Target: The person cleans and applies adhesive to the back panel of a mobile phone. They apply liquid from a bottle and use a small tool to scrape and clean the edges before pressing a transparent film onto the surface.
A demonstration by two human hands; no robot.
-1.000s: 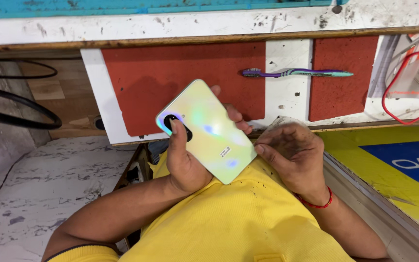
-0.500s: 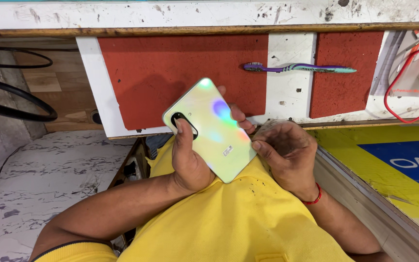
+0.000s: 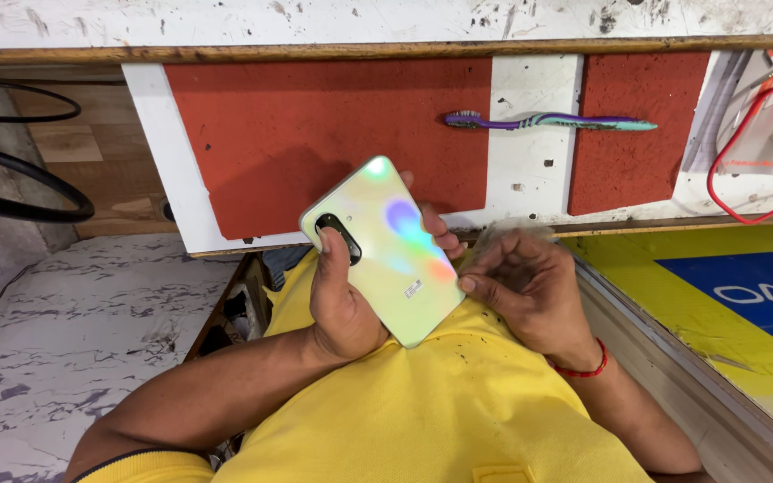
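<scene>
Gripping the pale iridescent phone [image 3: 385, 250] back-up, my left hand [image 3: 344, 300] is clamped around it. My right hand [image 3: 525, 286] is curled, fingertips touching the phone's edge.

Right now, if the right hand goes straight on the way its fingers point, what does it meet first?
The right hand points left, its thumb tip at the long edge of the iridescent pale-green smartphone held in the left hand. It would probably meet that edge first.

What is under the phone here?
Left hand fingers curl beneath the phone, tips showing at its right edge; the yellow shirt lies below. The phone's screen side and the palm are hidden.
</scene>
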